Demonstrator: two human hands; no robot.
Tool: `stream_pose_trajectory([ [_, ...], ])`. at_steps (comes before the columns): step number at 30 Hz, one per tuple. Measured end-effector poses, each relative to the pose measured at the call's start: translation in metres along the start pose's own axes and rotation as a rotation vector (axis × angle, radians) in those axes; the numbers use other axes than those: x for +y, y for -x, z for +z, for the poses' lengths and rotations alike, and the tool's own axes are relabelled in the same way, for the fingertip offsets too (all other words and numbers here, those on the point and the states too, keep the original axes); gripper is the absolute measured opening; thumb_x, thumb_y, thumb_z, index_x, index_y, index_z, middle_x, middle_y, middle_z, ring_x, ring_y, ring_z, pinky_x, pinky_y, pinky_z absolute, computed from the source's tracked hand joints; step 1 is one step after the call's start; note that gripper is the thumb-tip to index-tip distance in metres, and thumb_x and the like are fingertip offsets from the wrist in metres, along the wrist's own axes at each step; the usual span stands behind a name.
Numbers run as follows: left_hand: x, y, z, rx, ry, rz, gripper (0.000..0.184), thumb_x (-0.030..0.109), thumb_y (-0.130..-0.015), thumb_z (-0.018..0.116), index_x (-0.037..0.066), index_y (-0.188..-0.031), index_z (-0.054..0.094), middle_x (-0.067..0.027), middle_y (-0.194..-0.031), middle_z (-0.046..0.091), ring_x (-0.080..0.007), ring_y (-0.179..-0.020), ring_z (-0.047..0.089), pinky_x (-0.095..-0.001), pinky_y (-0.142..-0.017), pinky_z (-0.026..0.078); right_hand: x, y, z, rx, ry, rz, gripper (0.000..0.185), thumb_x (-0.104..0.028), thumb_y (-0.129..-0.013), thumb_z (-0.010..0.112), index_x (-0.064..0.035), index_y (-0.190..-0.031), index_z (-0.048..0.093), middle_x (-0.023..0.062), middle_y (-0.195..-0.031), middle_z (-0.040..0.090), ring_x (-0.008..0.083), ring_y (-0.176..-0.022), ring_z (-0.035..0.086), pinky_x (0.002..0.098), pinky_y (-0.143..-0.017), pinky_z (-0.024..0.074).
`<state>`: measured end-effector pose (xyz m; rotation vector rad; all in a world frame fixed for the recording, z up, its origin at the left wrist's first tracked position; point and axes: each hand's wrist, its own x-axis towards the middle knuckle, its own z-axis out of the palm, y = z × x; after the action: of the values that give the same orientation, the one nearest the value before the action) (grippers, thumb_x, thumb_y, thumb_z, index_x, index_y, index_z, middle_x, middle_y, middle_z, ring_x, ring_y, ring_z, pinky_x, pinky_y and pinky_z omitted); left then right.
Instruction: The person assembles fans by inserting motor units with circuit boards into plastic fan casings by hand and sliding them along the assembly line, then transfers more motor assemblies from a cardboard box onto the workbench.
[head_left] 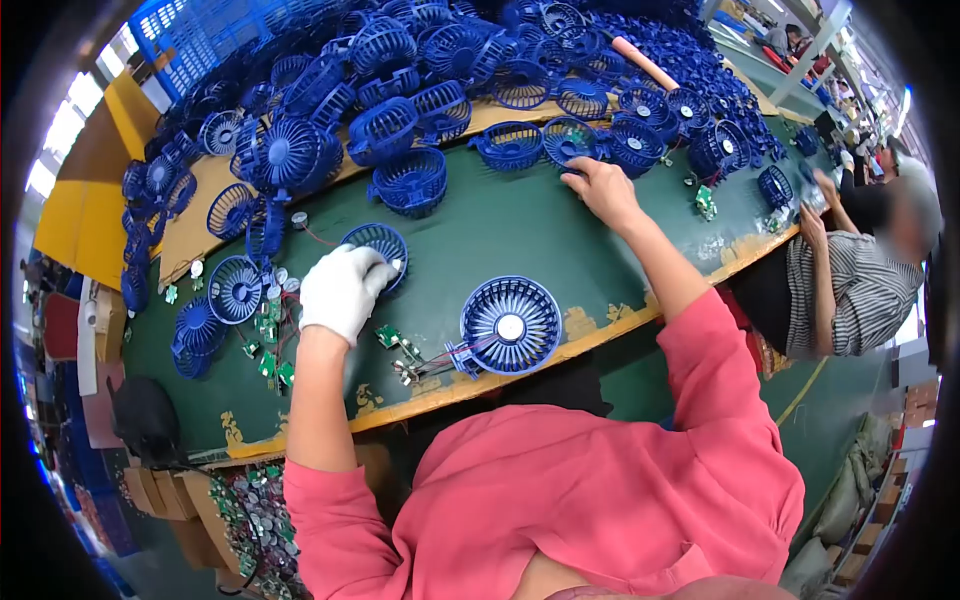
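Across the middle is a big green table (440, 240). A heap of blue fan parts (385, 130) spreads from 10 to 1 o'clock. At 3 o'clock sits a person in a striped shirt (860, 300). The left hand (345, 290), in a white glove, curls its fingers at a round blue fan part (376, 237), left of the middle. The right hand (605, 190), bare, pinches the near rim of a blue cage (568, 140) at 12 o'clock. A blue fan shell (510, 328) lies at 6 o'clock, with little green boards (400, 345) just beside it, toward 8 o'clock.
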<state>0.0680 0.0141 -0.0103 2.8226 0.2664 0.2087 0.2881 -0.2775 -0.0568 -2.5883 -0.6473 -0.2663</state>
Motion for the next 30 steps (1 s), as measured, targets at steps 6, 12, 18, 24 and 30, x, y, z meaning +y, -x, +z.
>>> stream_pose_trajectory([
  [6,-0.016,0.008,-0.003,0.334,0.612,-0.067,0.022,0.021,-0.090,0.057,0.001,-0.089,0.067,-0.0096,-0.085,0.066,-0.0193,-0.075,0.061,-0.0311,-0.070,0.047,-0.004,0.002,-0.047,-0.265,-1.293,0.285,0.022,-0.032,-0.094,0.055,-0.0118,-0.084,0.055,-0.0029,-0.062,0.049,0.0098,-0.055,0.046,0.0238,-0.052,0.0364],
  [12,-0.002,0.025,-0.037,0.763,1.297,-0.056,0.029,0.025,-0.097,0.049,-0.002,-0.097,0.060,-0.0077,-0.086,0.064,-0.0152,-0.077,0.061,-0.0285,-0.075,0.048,-0.040,0.031,-0.094,-0.451,-1.677,0.175,0.031,-0.040,-0.094,0.053,-0.0108,-0.083,0.054,-0.0004,-0.065,0.050,0.0117,-0.059,0.046,0.0258,-0.055,0.0365],
  [18,0.019,0.063,-0.052,0.497,1.427,-0.010,0.028,0.024,-0.097,0.046,-0.002,-0.096,0.055,-0.0129,-0.095,0.062,-0.0197,-0.077,0.062,-0.0325,-0.071,0.053,-0.103,0.051,-0.122,-0.477,-0.507,-0.561,0.006,-0.004,-0.082,0.060,-0.0024,-0.088,0.060,0.0038,-0.086,0.058,0.0144,-0.075,0.054,0.0261,-0.062,0.0439],
  [24,0.050,0.089,-0.038,0.342,1.383,-0.220,0.035,0.032,-0.095,0.048,-0.002,-0.098,0.056,-0.0125,-0.083,0.062,-0.0178,-0.066,0.061,-0.0275,-0.064,0.050,-0.137,0.063,-0.102,-0.470,-0.264,-0.744,0.014,0.003,-0.074,0.057,-0.0059,-0.084,0.062,0.0080,-0.084,0.054,0.0284,-0.079,0.058,0.0378,-0.067,0.0468],
  [30,0.058,0.098,-0.033,0.203,1.449,-0.071,0.021,0.014,-0.094,0.048,-0.005,-0.094,0.058,-0.0141,-0.104,0.059,-0.0195,-0.083,0.063,-0.0315,-0.072,0.055,-0.132,0.066,-0.087,-0.520,-0.154,-0.715,0.015,-0.001,-0.075,0.061,-0.0070,-0.087,0.064,0.0078,-0.088,0.057,0.0290,-0.083,0.059,0.0391,-0.071,0.0477],
])
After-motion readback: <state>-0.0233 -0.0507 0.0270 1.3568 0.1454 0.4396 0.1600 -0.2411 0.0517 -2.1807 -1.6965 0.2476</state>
